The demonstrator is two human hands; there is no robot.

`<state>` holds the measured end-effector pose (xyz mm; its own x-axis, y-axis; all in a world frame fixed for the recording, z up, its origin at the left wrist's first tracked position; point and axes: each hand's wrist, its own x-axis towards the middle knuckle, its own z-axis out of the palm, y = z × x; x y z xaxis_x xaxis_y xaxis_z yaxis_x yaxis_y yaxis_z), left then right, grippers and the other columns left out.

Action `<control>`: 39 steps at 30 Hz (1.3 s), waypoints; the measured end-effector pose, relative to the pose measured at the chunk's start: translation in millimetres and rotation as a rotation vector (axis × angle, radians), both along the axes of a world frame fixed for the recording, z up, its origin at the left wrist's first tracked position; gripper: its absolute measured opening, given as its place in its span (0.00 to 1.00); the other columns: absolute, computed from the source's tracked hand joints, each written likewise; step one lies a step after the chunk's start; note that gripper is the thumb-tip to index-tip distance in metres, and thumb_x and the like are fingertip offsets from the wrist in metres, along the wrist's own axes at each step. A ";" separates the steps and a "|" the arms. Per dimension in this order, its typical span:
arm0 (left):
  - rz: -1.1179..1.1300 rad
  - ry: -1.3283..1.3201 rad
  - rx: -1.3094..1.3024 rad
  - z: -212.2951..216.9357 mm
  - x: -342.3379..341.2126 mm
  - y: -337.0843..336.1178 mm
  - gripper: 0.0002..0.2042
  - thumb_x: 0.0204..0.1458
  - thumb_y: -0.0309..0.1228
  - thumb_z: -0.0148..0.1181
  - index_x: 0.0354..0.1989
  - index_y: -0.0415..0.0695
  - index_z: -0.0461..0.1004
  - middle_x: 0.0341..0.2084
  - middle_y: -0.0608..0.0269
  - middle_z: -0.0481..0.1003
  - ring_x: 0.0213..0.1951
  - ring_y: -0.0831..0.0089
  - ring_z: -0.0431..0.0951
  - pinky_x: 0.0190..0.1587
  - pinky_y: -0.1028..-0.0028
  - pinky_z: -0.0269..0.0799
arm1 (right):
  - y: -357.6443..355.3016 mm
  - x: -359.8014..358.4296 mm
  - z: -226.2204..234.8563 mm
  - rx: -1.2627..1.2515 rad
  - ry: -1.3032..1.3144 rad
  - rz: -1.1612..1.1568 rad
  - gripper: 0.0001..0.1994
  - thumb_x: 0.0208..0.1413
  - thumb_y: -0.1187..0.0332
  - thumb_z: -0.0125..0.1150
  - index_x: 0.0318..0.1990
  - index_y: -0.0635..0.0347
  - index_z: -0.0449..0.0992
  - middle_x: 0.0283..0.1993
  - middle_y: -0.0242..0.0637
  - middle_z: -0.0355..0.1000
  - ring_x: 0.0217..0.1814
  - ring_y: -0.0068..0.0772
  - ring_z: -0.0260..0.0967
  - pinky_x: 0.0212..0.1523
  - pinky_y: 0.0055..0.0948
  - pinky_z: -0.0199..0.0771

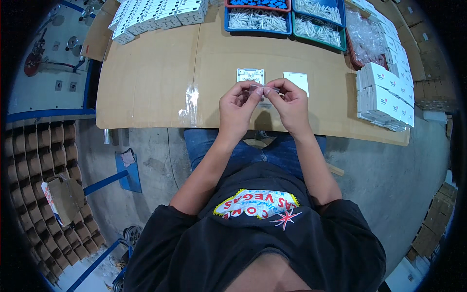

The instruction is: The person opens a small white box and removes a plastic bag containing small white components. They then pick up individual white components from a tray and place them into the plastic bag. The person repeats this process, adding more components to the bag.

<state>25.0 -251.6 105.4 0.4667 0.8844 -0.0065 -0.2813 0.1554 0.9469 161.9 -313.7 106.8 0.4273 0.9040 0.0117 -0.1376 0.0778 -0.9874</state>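
Note:
Both of my hands meet in front of me above the near part of the cardboard-covered table. Between the fingertips of my left hand (235, 111) and my right hand (293, 108) is a small transparent plastic bag (254, 88), pinched from both sides; its contents cannot be made out. Just beyond my left fingers lies a white square fitting (250, 74) with its inner parts showing, partly covered by the hand. A flat white plate (297, 78) rests beyond my right hand, which hides its lower left part.
Trays of white plastic pieces (258, 22) and a tray of blue pieces (258, 4) stand at the back. Stacked white boxes (384, 95) are on the right, more boxes (160, 14) far left. A bin of transparent bags (365, 36) stands back right. Cardboard (151, 82) covers the table.

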 end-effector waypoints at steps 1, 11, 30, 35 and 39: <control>0.003 0.004 -0.001 -1.3 -0.1 0.1 0.07 0.63 0.25 0.63 0.46 0.36 0.77 0.38 0.65 0.80 0.40 0.80 0.79 0.46 0.78 0.76 | -0.3 0.7 -1.0 -0.007 -0.014 0.001 0.05 0.62 0.72 0.67 0.42 0.63 0.81 0.37 0.25 0.77 0.35 0.11 0.67 0.34 0.16 0.66; -0.043 0.008 0.024 -13.2 -2.2 2.7 0.11 0.68 0.30 0.56 0.53 0.39 0.74 0.44 0.62 0.80 0.42 0.79 0.79 0.44 0.78 0.75 | 0.3 9.9 6.1 -0.144 0.032 0.092 0.06 0.62 0.73 0.66 0.44 0.64 0.80 0.33 0.26 0.76 0.33 0.13 0.69 0.33 0.16 0.68; -0.266 0.105 -0.597 -72.1 -28.7 18.9 0.20 0.70 0.45 0.50 0.57 0.41 0.69 0.46 0.55 0.78 0.46 0.64 0.83 0.47 0.67 0.80 | -3.4 27.1 -47.8 -0.170 -0.185 0.313 0.07 0.61 0.73 0.65 0.44 0.65 0.78 0.43 0.33 0.73 0.43 0.25 0.76 0.43 0.26 0.77; -0.379 0.173 -0.718 -57.0 -27.6 22.3 0.26 0.70 0.54 0.43 0.58 0.41 0.69 0.45 0.55 0.77 0.43 0.65 0.83 0.47 0.67 0.80 | -4.0 21.7 -46.8 -0.214 -0.181 0.332 0.08 0.61 0.74 0.65 0.46 0.63 0.77 0.46 0.34 0.74 0.47 0.25 0.76 0.45 0.27 0.78; -0.407 0.070 -0.760 -78.1 -36.3 25.0 0.23 0.70 0.49 0.45 0.60 0.42 0.70 0.45 0.56 0.78 0.40 0.67 0.83 0.47 0.68 0.80 | -6.9 22.8 -35.3 -0.215 -0.160 0.349 0.12 0.61 0.78 0.61 0.51 0.61 0.75 0.48 0.33 0.75 0.51 0.25 0.74 0.48 0.26 0.77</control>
